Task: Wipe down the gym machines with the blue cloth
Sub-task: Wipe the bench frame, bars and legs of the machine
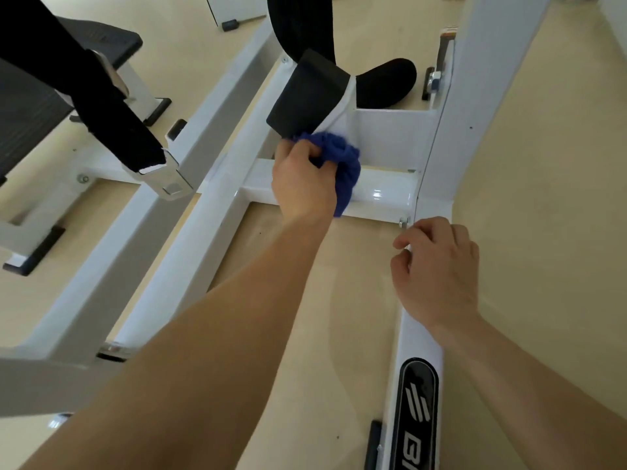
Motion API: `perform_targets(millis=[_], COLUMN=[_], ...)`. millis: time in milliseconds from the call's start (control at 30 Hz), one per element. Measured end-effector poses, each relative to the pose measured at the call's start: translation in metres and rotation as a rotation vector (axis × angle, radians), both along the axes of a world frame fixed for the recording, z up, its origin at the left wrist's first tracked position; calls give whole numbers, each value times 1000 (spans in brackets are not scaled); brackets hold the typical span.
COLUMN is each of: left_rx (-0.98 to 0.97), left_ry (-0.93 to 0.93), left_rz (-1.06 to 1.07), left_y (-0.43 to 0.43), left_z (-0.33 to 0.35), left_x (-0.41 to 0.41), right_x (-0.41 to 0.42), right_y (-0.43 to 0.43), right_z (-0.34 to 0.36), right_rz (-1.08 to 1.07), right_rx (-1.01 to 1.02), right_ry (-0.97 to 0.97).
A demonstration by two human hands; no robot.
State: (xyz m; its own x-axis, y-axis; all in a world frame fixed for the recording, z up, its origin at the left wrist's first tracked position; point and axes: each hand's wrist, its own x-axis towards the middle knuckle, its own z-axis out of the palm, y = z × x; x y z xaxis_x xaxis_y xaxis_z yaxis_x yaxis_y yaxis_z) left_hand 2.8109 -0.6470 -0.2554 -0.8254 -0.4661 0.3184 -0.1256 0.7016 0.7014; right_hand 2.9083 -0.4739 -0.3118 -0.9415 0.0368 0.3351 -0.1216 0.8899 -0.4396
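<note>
- Blue cloth (342, 164) bunched into a thick wad, gripped by the left hand (302, 184) with fingers and thumb curled round its left side.
- Most of the wad sticking out to the right of that hand, pressed onto the white cross bar (383, 195) of the gym machine (196, 239), just below the black pad (305, 96).
- Right hand (437, 269) lower right and well apart from the cloth, fingers curled over the left edge of a white frame rail (419, 337), near a bolt (403, 222).
- Long axis of the cloth running top to bottom in the view, crosswise over the bar.
- Upper end rounded and full beside the pad; lower end tapering to a tail, pointing at the bar's near edge, toward the person.
</note>
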Motion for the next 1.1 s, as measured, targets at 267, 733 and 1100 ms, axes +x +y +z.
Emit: perform_targets(millis=[267,733,1100], left_rx=[233,172,-428], left_ry=[-75,-139,-119], left_rz=[90,82,-155], left_y=[0,-7,-37], left_z=[-7,-38,-49], left_x=[-9,-14,12], right_x=[1,3,5], right_y=[0,-1,-6], right_z=[1,-1,13], right_rz=[2,12,274], right_rx=[9,49,312], right_ry=[-5,7,71])
